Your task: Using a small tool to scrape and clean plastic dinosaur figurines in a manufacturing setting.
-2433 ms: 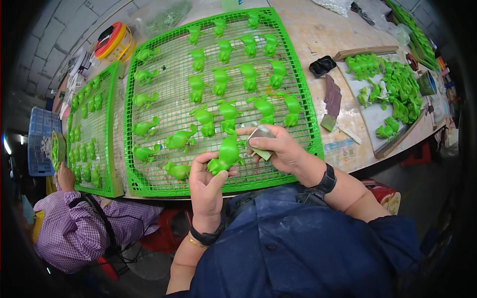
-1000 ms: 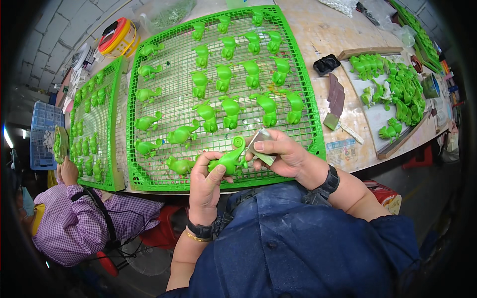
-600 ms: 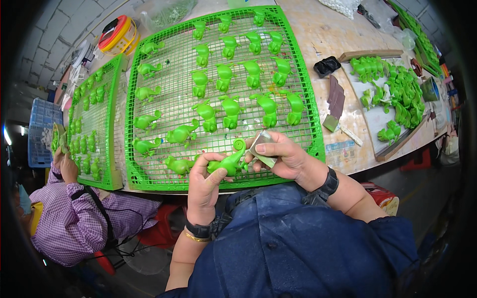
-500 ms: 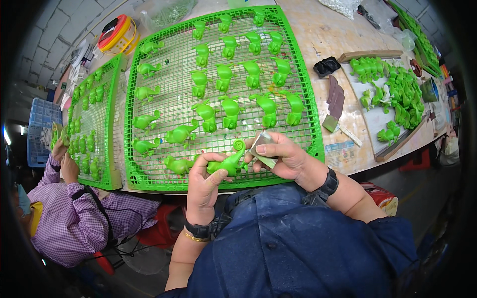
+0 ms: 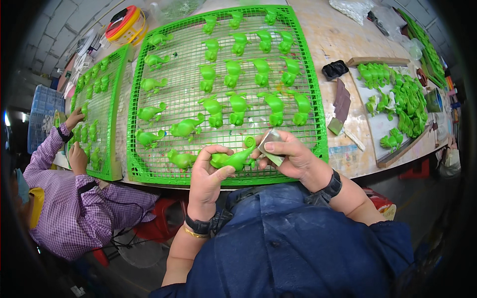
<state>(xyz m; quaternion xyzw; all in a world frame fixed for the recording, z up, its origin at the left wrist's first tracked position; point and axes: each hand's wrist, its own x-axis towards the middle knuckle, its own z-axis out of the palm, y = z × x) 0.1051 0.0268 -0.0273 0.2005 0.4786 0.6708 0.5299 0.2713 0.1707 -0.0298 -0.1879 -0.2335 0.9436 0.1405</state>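
The left hand [image 5: 204, 185] pinches a green toy lizard [image 5: 229, 162] by its head end, thumb below and fingers above, so that the toy lies on its side over the near edge of a green mesh rack [image 5: 321, 141], its curled tail pointing toward the right. The right hand [image 5: 297, 158] grips a folded grey-green sheet [image 5: 266, 141] between thumb and fingers, and the sheet's edge stands just beside the tail — whether it touches, I cannot tell. This looks like the step of rubbing down the toy's surface around the tail, with the sheet serving as sandpaper. The next move would call for a firm left grip, the tail turned to meet the sheet, and light strokes along the curl — it is thin and could snap under a hard press. More lizards [image 5: 187, 127] sit in rows on the rack, while a heap of green parts [image 5: 408, 102] lies on a white board [image 5: 380, 126] at the right, with purple-brown strips [image 5: 342, 102] on the table between rack and board.
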